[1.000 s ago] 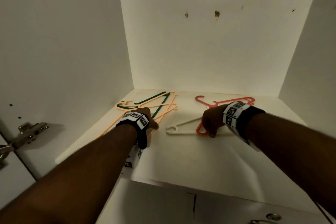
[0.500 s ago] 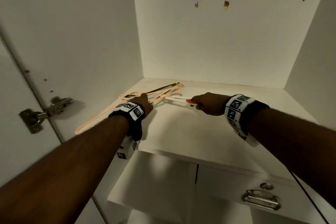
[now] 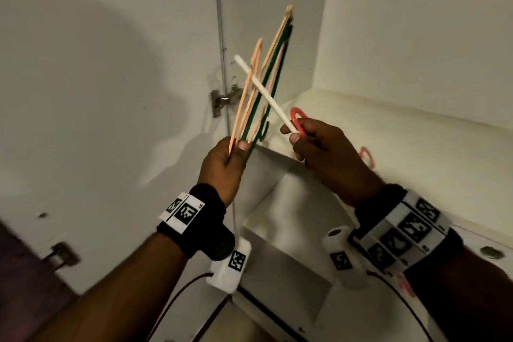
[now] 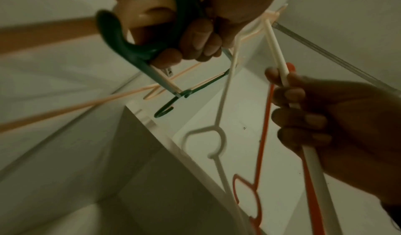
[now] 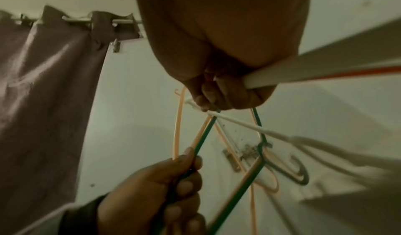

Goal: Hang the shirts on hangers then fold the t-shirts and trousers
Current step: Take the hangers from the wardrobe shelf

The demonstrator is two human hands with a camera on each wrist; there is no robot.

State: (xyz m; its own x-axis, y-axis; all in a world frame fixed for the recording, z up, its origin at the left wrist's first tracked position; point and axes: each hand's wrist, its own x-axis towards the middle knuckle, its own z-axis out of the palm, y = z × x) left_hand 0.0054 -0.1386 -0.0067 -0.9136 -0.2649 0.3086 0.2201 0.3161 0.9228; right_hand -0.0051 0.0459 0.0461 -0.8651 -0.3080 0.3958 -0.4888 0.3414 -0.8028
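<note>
— Hangers were in both hands, weren't they? Who held which?

— Left hand (image 3: 222,164), at the middle of the head view, was clenched round the peach hangers (image 3: 251,91) and the green hanger (image 3: 273,75), gripping their bars low so they fanned up toward the top centre. Right hand (image 3: 324,153), just right of it, grasped the white hanger (image 3: 266,94) and the red hanger (image 3: 298,119) together.

— Did the two bunches touch?

— The white bar crossed over the peach and green ones; I couldn't tell whether they were hooked together.

— How would they handle?

— Light, thin, stiff plastic, I'd judge, and smooth enough to slip. Loose hooks looked ready to snag. Best held at the neck under the hook, one at a time.

— Around them?

— Cupboard shelf (image 3: 416,130) at right, door hinge (image 3: 222,98) behind.
</note>
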